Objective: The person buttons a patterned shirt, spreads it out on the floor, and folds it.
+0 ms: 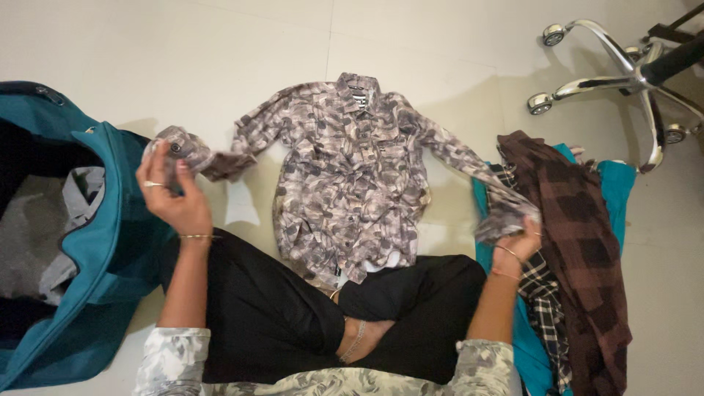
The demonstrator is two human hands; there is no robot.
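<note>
A grey and brown patterned shirt (352,183) lies spread flat on the pale floor in front of my crossed legs, collar pointing away from me. My left hand (172,194) is raised and shut on the cuff of the shirt's left sleeve, lifting it off the floor. My right hand (522,246) grips the cuff of the other sleeve, pulled out to the right over the clothes pile. Both sleeves are stretched outward.
An open teal bag (110,242) with grey cloth inside sits at my left. A pile of clothes (579,249), brown checked fabric on top of teal and black-white plaid pieces, lies at my right. A chrome chair base with casters (623,73) stands at the far right.
</note>
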